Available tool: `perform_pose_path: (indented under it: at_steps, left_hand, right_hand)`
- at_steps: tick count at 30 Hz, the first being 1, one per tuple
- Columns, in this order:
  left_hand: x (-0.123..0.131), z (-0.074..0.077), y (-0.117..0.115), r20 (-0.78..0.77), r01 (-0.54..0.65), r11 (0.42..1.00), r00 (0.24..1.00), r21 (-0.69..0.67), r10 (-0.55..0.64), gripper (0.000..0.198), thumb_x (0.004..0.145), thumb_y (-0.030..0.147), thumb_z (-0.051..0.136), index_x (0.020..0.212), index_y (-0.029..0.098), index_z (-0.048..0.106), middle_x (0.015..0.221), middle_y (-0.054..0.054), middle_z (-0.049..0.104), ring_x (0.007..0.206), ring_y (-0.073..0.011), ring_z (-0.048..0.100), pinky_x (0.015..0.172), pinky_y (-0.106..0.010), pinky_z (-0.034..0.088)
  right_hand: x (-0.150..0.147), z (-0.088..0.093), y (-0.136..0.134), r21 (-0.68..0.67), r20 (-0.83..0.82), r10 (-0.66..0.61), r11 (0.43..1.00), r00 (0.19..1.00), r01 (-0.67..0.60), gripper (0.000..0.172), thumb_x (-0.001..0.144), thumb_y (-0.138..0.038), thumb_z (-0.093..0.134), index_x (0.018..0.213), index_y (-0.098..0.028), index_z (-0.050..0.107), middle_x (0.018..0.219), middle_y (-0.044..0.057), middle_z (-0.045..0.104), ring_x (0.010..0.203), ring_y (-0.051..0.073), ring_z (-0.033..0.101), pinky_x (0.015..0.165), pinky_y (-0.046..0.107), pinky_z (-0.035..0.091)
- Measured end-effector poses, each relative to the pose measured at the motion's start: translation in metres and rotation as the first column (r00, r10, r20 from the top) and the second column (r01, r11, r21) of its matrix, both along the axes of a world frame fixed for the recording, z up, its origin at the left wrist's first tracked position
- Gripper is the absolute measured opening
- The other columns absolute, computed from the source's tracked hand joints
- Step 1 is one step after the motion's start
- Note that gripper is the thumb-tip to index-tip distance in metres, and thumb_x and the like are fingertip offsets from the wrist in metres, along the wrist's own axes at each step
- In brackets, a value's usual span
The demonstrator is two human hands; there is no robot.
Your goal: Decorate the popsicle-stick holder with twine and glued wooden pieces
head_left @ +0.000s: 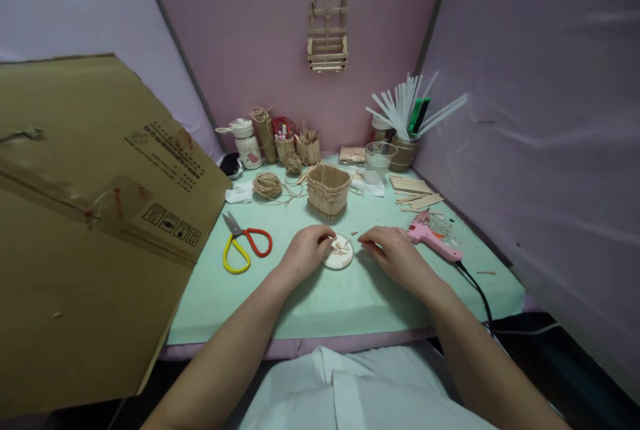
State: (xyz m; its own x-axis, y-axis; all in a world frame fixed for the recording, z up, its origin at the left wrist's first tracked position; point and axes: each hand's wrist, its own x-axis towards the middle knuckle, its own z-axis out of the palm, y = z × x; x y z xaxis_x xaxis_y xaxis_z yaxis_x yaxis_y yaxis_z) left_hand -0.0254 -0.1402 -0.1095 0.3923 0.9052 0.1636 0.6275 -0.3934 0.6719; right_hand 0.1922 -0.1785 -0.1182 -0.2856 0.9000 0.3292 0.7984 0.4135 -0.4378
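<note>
A small round white dish [343, 262] lies on the table with several short wooden bits [341, 249] in it. My left hand [306, 251] is at the dish's left rim, its fingers bent together over the edge; whatever they hold is hidden. To the right of the dish, my right hand [393, 251] hovers low with curved fingers, thumb and forefinger slightly apart and nothing visible between them. One loose wooden chip [355, 233] lies between the hands. Behind the dish stands a small basket [327, 198] of wood with a twisted twine rim.
Scissors [239, 235] with red and yellow handles lie left. A pink glue gun [434, 241] with a black cord rests right, near wooden sticks [417, 193]. Twine [267, 185], a bottle [247, 143] and a plastic cup [381, 157] stand behind. A cardboard sheet [100, 230] leans at left.
</note>
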Motion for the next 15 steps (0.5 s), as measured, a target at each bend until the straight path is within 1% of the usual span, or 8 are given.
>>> perform_pose_path:
  at_steps: [2, 5, 9, 13, 15]
  left_hand:
    - [-0.002, 0.003, 0.0, 0.008, -0.024, 0.998, 1.0, 0.052, 0.024, 0.019, 0.081, 0.016, 0.051, 0.087, 0.02, 0.069, 0.092, -0.004, 0.071, 0.087, -0.0177, 0.062, 0.079, -0.028, 0.045]
    - [-0.006, 0.005, 0.001, 0.015, -0.067, 0.992, 0.998, 0.11, 0.066, 0.02, 0.082, 0.014, 0.05, 0.085, 0.02, 0.069, 0.092, -0.005, 0.07, 0.089, -0.0182, 0.062, 0.083, -0.03, 0.046]
    - [-0.012, 0.001, 0.004, -0.046, -0.119, 0.985, 0.991, 0.128, 0.126, 0.02, 0.082, 0.013, 0.052, 0.088, 0.02, 0.07, 0.094, -0.006, 0.068, 0.093, -0.0205, 0.061, 0.088, -0.033, 0.047]
    - [-0.012, -0.006, 0.005, -0.109, -0.07, 0.993, 0.991, 0.093, 0.08, 0.019, 0.083, 0.015, 0.055, 0.092, 0.019, 0.072, 0.099, -0.007, 0.065, 0.1, -0.0226, 0.059, 0.092, -0.036, 0.046]
    - [-0.01, -0.008, 0.004, -0.109, -0.048, 0.994, 0.992, 0.093, 0.058, 0.02, 0.084, 0.016, 0.055, 0.094, 0.018, 0.072, 0.101, -0.008, 0.065, 0.103, -0.0232, 0.058, 0.094, -0.036, 0.045]
  right_hand:
    - [-0.003, 0.002, 0.005, -0.017, 0.011, -0.001, 1.0, 1.0, 0.001, 0.018, 0.091, -0.015, 0.053, 0.097, -0.021, 0.069, 0.096, 0.005, 0.072, 0.091, 0.02, 0.064, 0.082, 0.034, 0.039]
    - [-0.01, 0.008, 0.011, -0.037, 0.058, -0.001, 0.999, 0.998, 0.004, 0.017, 0.09, -0.015, 0.055, 0.093, -0.02, 0.071, 0.093, 0.007, 0.07, 0.09, 0.021, 0.062, 0.079, 0.032, 0.04]
    - [-0.019, 0.013, 0.018, -0.051, 0.12, -0.004, 0.999, 0.993, 0.01, 0.018, 0.089, -0.014, 0.056, 0.092, -0.02, 0.072, 0.092, 0.008, 0.068, 0.09, 0.021, 0.059, 0.079, 0.032, 0.039]
    - [-0.022, 0.012, 0.025, -0.06, 0.191, -0.018, 0.998, 0.981, 0.03, 0.02, 0.088, -0.012, 0.055, 0.092, -0.02, 0.073, 0.094, 0.008, 0.067, 0.092, 0.021, 0.059, 0.077, 0.031, 0.037]
    - [-0.023, 0.011, 0.029, -0.078, 0.231, 0.013, 0.997, 0.973, 0.006, 0.02, 0.088, -0.01, 0.056, 0.091, -0.02, 0.074, 0.092, 0.008, 0.067, 0.091, 0.021, 0.058, 0.076, 0.029, 0.036]
